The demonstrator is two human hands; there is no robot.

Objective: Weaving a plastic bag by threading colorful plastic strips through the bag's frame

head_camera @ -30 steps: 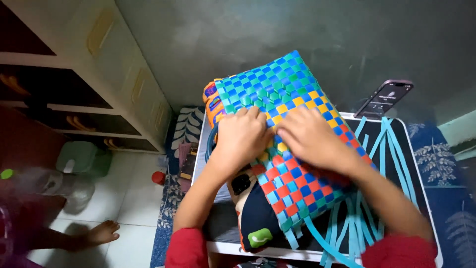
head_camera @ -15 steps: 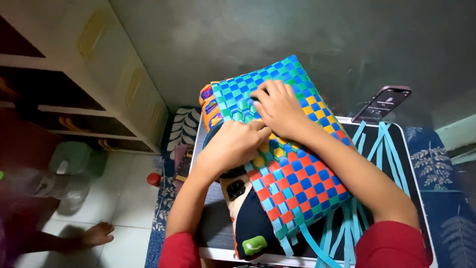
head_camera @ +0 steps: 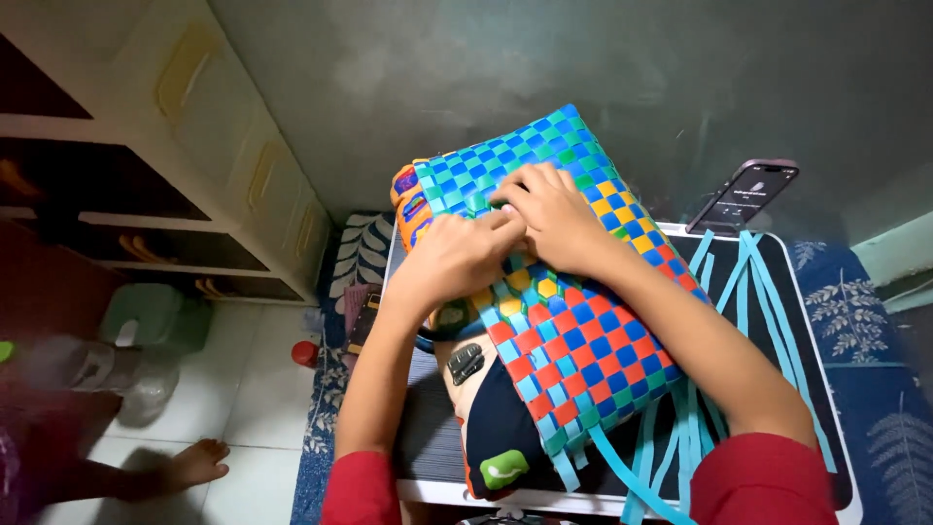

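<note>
Phone (head_camera: 743,194), dark screen lit, propped at the far right edge of the small table (head_camera: 826,389). Cream drawer cabinet (head_camera: 233,165) at left. Bare foot (head_camera: 194,465) on white floor tiles, lower left.

The woven mat (head_camera: 564,292) at mid-frame is made of glossy, smooth plastic strips, as are the loose light-blue strips (head_camera: 739,321) at right. The phone (head_camera: 743,194) at upper right has a shiny glass screen. The wall (head_camera: 486,68) above looks rough and matt.
</note>
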